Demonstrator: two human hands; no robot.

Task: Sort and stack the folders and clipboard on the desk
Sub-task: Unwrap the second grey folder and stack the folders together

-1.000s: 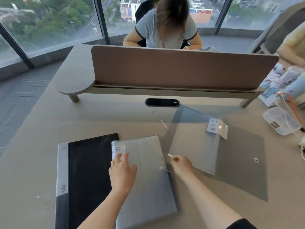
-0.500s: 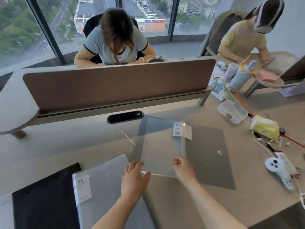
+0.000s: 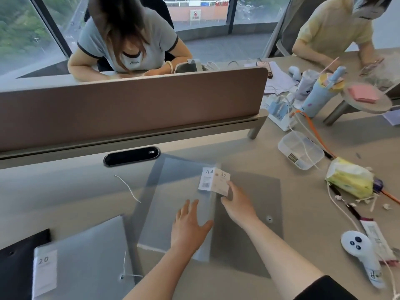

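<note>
- Since half a second ago, the right hand [image 3: 237,210] has moved from the near edge of the translucent folder [image 3: 173,204] up to its right edge, just under the A4 label [image 3: 206,179]; the left hand [image 3: 190,226] has slid further onto the sheet, and the view has swung left to right.
- The translucent folder sits in the middle of the frame, overlapping a darker grey folder [image 3: 249,234] with a snap button, lower right of centre.
- Left hand: fingers spread and flat, pressing on the folder, gripping nothing.
- Right hand: fingers curl at the folder's edge beside a second small label marked 20; they seem to pinch the edge, though blur makes it uncertain.
- In the lower left, a grey string-tie folder [image 3: 86,256] marked 20 lies partly over a black folder or clipboard [image 3: 19,256]; which of the two it is cannot be told.
- Progress, as a judgement: two loose overlapping pairs on the desk [image 3: 65,191], not one pile. Squaring up each pair and joining them seems still to do.
</note>
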